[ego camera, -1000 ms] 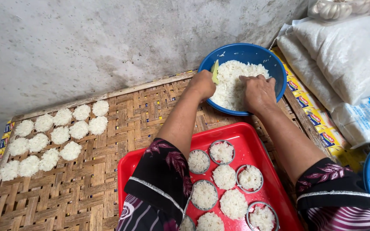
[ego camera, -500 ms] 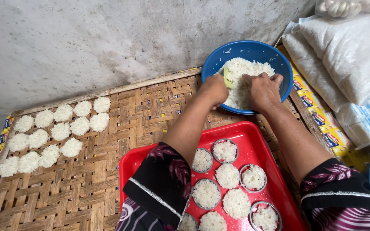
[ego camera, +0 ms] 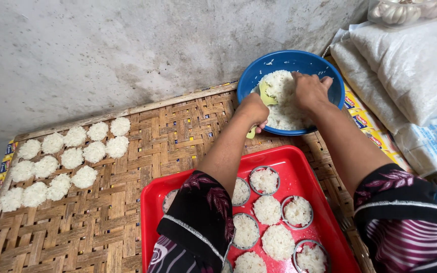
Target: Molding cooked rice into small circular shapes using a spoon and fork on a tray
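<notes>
Grey concrete wall is backing a woven bamboo mat [ego camera: 102,212], where rice patties [ego camera: 61,162] are lying in rows at the left. Nearer the middle, a red tray [ego camera: 150,212] is carrying small round moulds [ego camera: 264,180] packed with rice. Left hand [ego camera: 253,108] is curling closed around a pale green spoon [ego camera: 265,97] at the rim of the blue bowl [ego camera: 259,71]; right hand [ego camera: 309,91] is pressing, fingers bent, into the rice [ego camera: 281,88] inside. Sticky grains could be spilling over the rim if the bowl tips under that push.
</notes>
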